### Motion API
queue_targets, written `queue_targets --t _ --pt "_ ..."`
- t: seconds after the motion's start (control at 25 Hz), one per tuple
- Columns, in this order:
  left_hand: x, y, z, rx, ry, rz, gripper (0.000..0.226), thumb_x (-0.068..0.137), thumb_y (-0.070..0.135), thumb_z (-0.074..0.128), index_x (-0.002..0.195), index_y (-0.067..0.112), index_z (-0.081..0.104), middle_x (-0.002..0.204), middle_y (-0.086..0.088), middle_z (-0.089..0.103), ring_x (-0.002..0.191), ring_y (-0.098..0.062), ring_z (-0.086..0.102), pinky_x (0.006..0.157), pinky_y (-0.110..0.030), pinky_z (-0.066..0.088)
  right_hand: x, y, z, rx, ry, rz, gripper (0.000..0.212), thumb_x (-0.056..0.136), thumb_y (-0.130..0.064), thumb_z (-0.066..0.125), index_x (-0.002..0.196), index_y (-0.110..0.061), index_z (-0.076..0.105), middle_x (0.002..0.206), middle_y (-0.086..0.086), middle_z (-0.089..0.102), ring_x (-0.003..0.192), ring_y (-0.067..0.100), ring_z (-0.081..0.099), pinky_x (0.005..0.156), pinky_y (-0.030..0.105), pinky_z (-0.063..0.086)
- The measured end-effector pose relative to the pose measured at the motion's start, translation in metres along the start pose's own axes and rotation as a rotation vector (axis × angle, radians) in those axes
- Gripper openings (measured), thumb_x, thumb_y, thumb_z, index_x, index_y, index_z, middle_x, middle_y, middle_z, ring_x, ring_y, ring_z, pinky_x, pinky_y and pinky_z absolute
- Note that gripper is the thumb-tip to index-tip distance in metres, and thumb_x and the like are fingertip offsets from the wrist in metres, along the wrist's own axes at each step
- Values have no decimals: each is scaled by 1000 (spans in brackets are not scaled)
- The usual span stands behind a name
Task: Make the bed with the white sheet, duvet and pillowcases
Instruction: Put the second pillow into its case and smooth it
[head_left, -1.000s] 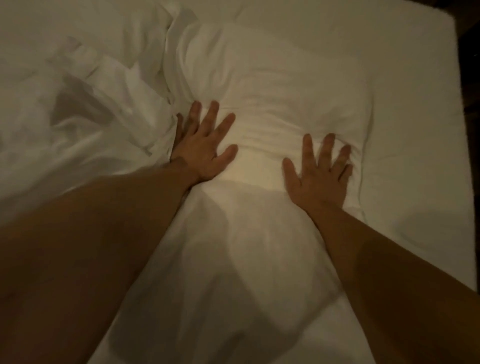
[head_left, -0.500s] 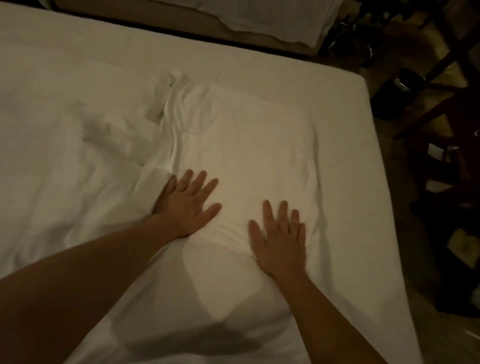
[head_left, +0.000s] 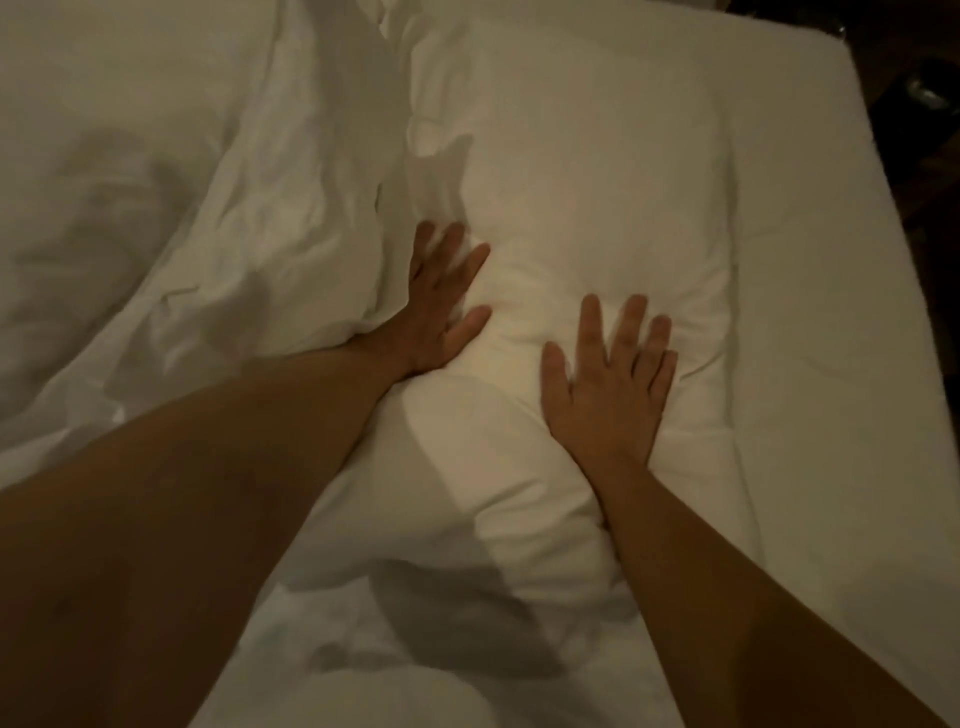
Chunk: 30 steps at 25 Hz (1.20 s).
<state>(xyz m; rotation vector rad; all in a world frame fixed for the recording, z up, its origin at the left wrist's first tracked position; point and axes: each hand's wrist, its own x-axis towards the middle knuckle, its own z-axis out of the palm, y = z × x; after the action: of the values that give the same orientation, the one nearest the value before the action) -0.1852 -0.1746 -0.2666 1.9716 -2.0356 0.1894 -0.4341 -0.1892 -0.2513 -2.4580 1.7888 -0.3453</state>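
Observation:
A white pillow in its pillowcase (head_left: 576, 171) lies lengthwise on the bed's white sheet (head_left: 810, 322). My left hand (head_left: 441, 306) presses flat on the pillow's left edge, fingers spread, right where the crumpled white duvet (head_left: 223, 218) meets it. My right hand (head_left: 608, 379) lies flat and open on the pillow's right half, dimpling the filling. Neither hand holds anything. Both bare forearms reach in from the bottom of the view and hide the pillow's near end in part.
The mattress edge (head_left: 883, 171) runs along the right side, with dark floor and a dim object (head_left: 930, 96) beyond it. More rumpled white bedding (head_left: 363, 691) lies near the bottom. The light is low and warm.
The view has tilted down and closer since half a second ago, losing the far bed and floor. Both hands stay flat on the pillow, pressing into it at much the same spots.

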Motion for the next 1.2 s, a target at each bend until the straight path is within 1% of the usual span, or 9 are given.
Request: queue_targets --t 0.24,0.36,0.52,0.6,0.68,0.72,0.88,1.04,1.2 --pt "4 -4 6 -33 -43 -9 70 101 62 26 154 19 36 159 -21 31 147 -49 21 117 -63 22 3 -4 9 9 108 -15 67 98 -63 28 157 -33 28 165 15 19 150 41 14 121 55 13" --pt "11 18 -28 73 -210 -201 71 100 66 21 160 32 8 168 -5 4 154 -30 0 124 -47 -2 0 -8 2 -22 189 -10 65 98 -63 29 155 -33 35 161 16 29 147 43 24 118 56 20" --pt "-6 47 -92 -218 -550 -263 91 86 87 17 160 35 11 169 2 -1 155 -25 -4 123 -51 -4 -7 -13 -30 -6 -131 51 61 99 -64 18 156 -41 17 167 6 10 151 36 10 122 52 8" --pt "-26 64 -130 76 -618 -203 104 70 99 3 158 44 13 167 10 2 155 -25 -5 119 -59 -11 -21 -29 -60 171 -281 17 56 100 -60 18 153 -44 15 167 5 11 151 36 10 121 55 9" --pt "-60 68 -160 410 -464 -184 96 77 93 -1 157 44 17 168 7 7 154 -29 -6 114 -65 -18 -40 -46 -75 284 -330 -102 56 102 -53 11 157 -43 11 167 3 10 152 33 10 121 56 9" --pt "-74 64 -167 457 -358 -171 96 77 92 0 157 43 19 168 4 10 154 -31 -7 112 -66 -19 -57 -53 -77 198 -328 -151 58 99 -53 6 157 -45 8 168 0 6 153 32 8 121 57 9" --pt "-117 29 -154 211 -247 -299 103 68 101 8 156 47 16 169 4 0 151 -36 -17 111 -66 -21 -92 -59 -64 33 -210 -82 70 89 -80 7 153 -55 -1 168 -7 -3 154 28 2 118 59 2" --pt "-113 8 -112 -144 -268 -389 111 63 104 25 156 49 -1 167 9 -13 151 -35 -19 119 -57 -14 -105 -66 -48 -95 -8 -94 71 90 -79 6 154 -51 -5 168 -5 -1 154 28 2 119 60 5" --pt "-118 9 -102 -37 -303 -398 114 62 103 23 156 46 -6 167 9 -15 151 -34 -18 120 -57 -10 -112 -69 -36 -94 -34 -122 70 93 -76 7 156 -48 -4 169 -2 -3 154 30 -2 119 60 -1"
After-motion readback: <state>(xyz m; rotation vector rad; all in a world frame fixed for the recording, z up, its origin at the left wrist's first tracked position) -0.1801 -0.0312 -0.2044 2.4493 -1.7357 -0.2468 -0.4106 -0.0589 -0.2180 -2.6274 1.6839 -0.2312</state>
